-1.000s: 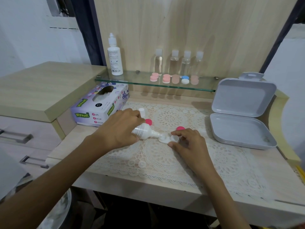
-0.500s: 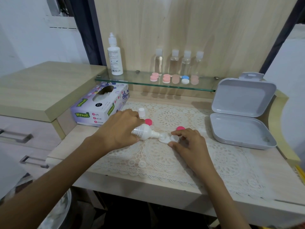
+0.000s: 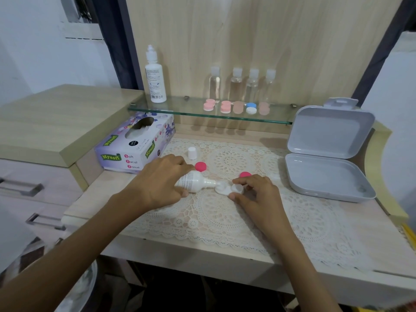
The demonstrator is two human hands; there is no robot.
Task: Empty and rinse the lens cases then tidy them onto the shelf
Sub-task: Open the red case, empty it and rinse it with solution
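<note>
Head view: left hand [image 3: 157, 185] grips bottle [image 3: 194, 182], right hand [image 3: 258, 197] half hides lens case [image 3: 225, 190].

The left hand [image 3: 162, 183] covers the back half of the small white bottle [image 3: 195, 182], and its print is too tiny to read. The right hand [image 3: 258, 194] hides part of a pink cap [image 3: 245, 174] and of the white lens case [image 3: 227, 189]. A yellow thing [image 3: 409, 235] is cut off at the right edge.

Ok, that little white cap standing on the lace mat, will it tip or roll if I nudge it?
The white cap looks like small plastic, so it is probably very light. It stands upright, taller than wide, on the bumpy lace mat, so a nudge likely tips it. Being round, it might then roll.
</note>
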